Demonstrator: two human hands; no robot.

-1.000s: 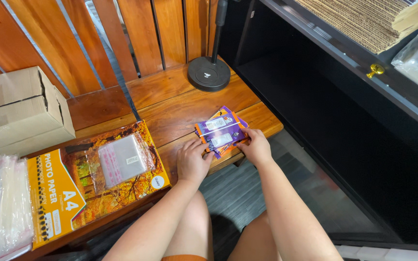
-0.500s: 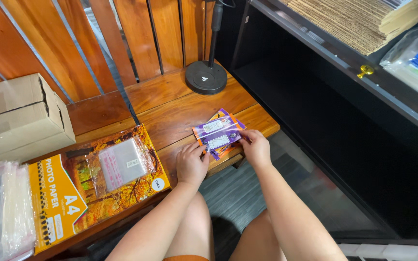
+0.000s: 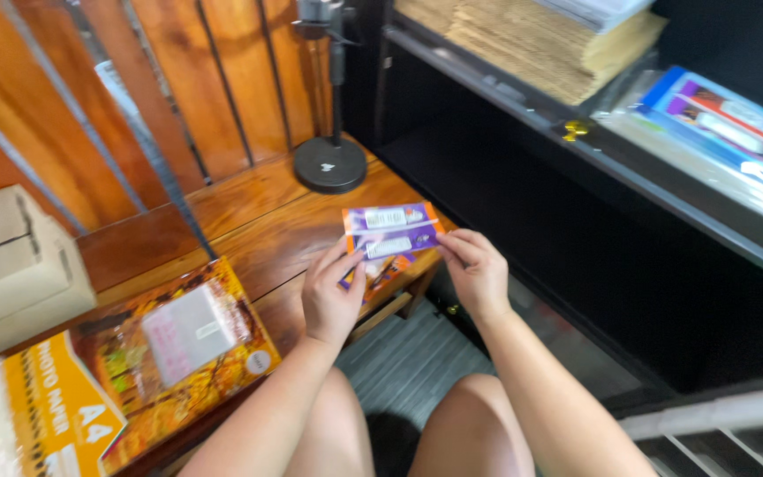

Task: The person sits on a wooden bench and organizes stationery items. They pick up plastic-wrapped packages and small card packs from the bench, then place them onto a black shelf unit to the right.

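My left hand and my right hand both grip small purple and orange packets, fanned out just above the right end of a wooden table. The left fingers pinch the packets' left edge and the right fingers pinch the right edge. My forearms reach up from my lap.
An orange pack of photo paper with a small clear bag on it lies at the left. A cardboard box stands behind it. A black round stand base sits at the back. Black shelves at the right hold brown envelopes and coloured packs.
The view has tilted and shifted, so more of the shelf at the right shows. My hands have lifted the packets slightly and spread them apart.
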